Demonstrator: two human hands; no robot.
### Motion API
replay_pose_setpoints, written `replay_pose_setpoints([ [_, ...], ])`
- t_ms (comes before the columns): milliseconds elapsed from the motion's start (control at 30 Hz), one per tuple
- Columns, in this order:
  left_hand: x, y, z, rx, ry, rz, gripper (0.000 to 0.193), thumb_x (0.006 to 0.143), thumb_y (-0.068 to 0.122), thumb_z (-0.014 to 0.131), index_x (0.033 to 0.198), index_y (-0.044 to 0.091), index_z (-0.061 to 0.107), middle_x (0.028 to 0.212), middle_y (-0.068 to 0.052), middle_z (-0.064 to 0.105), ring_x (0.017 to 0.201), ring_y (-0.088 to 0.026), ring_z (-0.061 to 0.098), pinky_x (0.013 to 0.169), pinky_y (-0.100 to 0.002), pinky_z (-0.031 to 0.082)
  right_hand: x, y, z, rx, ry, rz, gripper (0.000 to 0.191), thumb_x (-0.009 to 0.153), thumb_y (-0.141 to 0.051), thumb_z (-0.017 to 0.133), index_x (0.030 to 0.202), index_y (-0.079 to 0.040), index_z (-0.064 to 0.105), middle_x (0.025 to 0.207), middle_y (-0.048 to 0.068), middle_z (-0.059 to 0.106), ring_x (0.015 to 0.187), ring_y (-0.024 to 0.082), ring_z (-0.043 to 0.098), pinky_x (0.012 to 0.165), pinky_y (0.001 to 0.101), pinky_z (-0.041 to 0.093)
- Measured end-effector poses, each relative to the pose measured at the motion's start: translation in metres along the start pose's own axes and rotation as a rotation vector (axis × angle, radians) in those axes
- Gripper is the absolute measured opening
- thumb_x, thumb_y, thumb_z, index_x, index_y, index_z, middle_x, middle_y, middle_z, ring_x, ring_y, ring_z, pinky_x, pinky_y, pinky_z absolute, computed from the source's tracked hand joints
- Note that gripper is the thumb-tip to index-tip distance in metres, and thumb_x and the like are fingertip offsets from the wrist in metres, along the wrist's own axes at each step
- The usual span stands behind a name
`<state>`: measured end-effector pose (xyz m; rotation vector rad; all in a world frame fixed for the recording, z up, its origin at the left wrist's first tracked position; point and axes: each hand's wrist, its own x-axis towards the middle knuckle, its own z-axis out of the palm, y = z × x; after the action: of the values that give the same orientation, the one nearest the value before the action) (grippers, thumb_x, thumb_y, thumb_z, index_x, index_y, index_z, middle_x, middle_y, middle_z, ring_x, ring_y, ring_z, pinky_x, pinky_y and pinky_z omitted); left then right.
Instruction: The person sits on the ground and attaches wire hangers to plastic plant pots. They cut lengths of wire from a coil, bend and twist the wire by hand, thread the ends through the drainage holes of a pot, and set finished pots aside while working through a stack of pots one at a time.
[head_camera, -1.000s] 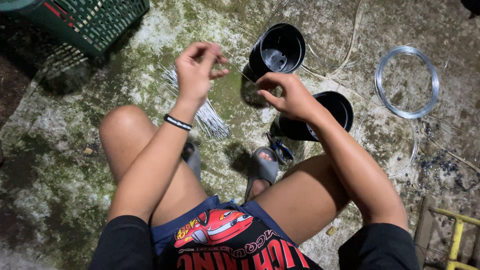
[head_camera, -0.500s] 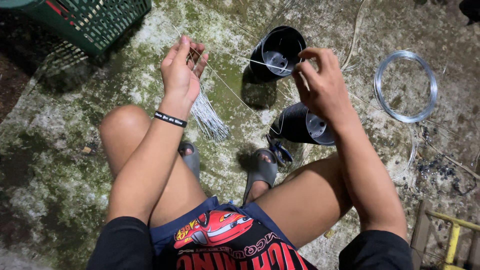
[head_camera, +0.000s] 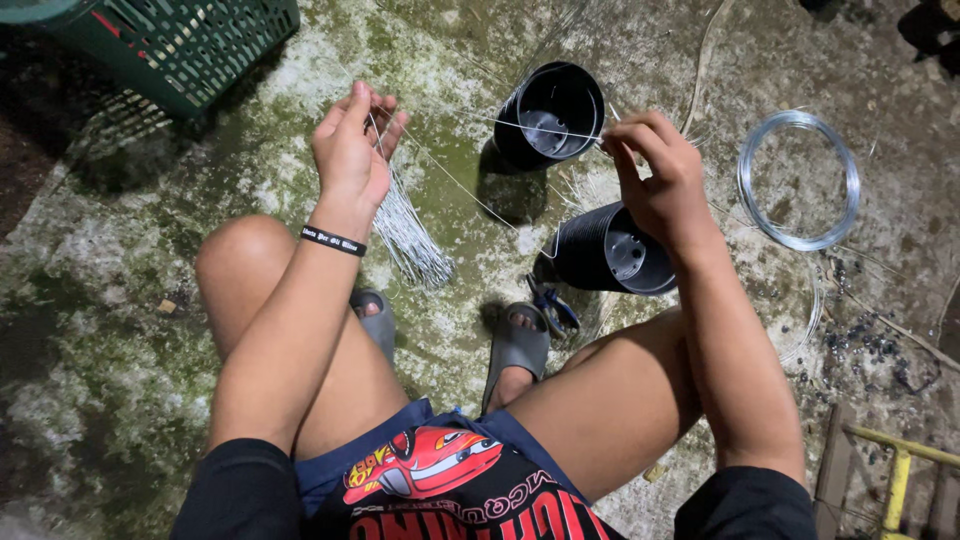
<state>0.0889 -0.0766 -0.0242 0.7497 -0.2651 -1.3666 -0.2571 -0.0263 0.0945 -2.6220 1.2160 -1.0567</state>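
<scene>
Since before, your right hand (head_camera: 660, 175) has drawn the thin silver wire (head_camera: 480, 118) taut from your left hand (head_camera: 350, 150); both pinch it. Jerk, and it could slip free.

A mossy, stained concrete floor (head_camera: 130, 330) carries everything. Around the lying black plastic pot (head_camera: 610, 255): an upright black pot (head_camera: 548, 112) just beyond, a wire coil (head_camera: 798, 180) right, cut wire bundle (head_camera: 410, 240) left, green crate (head_camera: 180, 45) far left.
</scene>
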Motion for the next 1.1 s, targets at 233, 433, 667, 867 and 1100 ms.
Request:
replay_pose_setpoints([
  [233, -0.010, 0.016, 0.015, 0.241, -0.186, 0.310, 0.018, 0.103, 0.020, 0.068, 0.101, 0.003, 0.064, 0.094, -0.008, 0.071, 0.090, -0.019, 0.075, 0.073, -0.037, 0.067, -0.015, 0.028, 0.007, 0.791, -0.030, 0.485, 0.006, 0.103, 0.000, 0.066, 0.107, 0.004, 0.066, 0.096, 0.009, 0.070, 0.087, 0.016, 0.071, 0.079, 0.0303, 0.059],
  [433, -0.016, 0.041, 0.021, 0.305, -0.465, 0.616, 0.019, 0.108, 0.020, 0.069, 0.105, 0.002, 0.063, 0.100, -0.010, 0.071, 0.098, -0.022, 0.077, 0.083, -0.041, 0.067, -0.027, 0.045, 0.013, 1.207, -0.333, 0.741, 0.006, 0.097, 0.003, 0.066, 0.103, 0.004, 0.067, 0.090, 0.010, 0.068, 0.077, 0.015, 0.065, 0.069, 0.0278, 0.052],
  [667, -0.025, 0.046, 0.029, 0.350, -0.507, 0.571, 0.022, 0.110, 0.021, 0.068, 0.112, -0.001, 0.063, 0.104, -0.009, 0.069, 0.099, -0.021, 0.075, 0.083, -0.042, 0.068, -0.028, 0.023, 0.012, 0.986, -0.572, 0.630, 0.008, 0.099, -0.005, 0.066, 0.100, 0.003, 0.066, 0.088, 0.007, 0.070, 0.082, 0.012, 0.068, 0.076, 0.0286, 0.056],
  [867, -0.031, 0.027, 0.060, 0.417, -0.517, 0.485, 0.023, 0.113, 0.021, 0.067, 0.119, -0.001, 0.064, 0.106, -0.009, 0.071, 0.098, -0.018, 0.075, 0.084, -0.039, 0.070, -0.046, 0.016, -0.003, 0.577, -0.553, 0.519, 0.017, 0.093, -0.010, 0.071, 0.107, 0.001, 0.071, 0.091, 0.005, 0.073, 0.085, 0.008, 0.066, 0.078, 0.0269, 0.056],
  [1100, -0.040, 0.011, 0.084, 0.773, -0.718, 0.678, 0.045, 0.122, 0.035, 0.053, 0.156, 0.004, 0.052, 0.146, -0.008, 0.064, 0.129, -0.017, 0.065, 0.104, -0.032, 0.057, -0.086, 0.044, -0.054, 0.781, -0.311, 0.707, 0.013, 0.096, -0.006, 0.071, 0.104, 0.003, 0.070, 0.089, 0.008, 0.072, 0.082, 0.012, 0.071, 0.078, 0.0286, 0.058],
])
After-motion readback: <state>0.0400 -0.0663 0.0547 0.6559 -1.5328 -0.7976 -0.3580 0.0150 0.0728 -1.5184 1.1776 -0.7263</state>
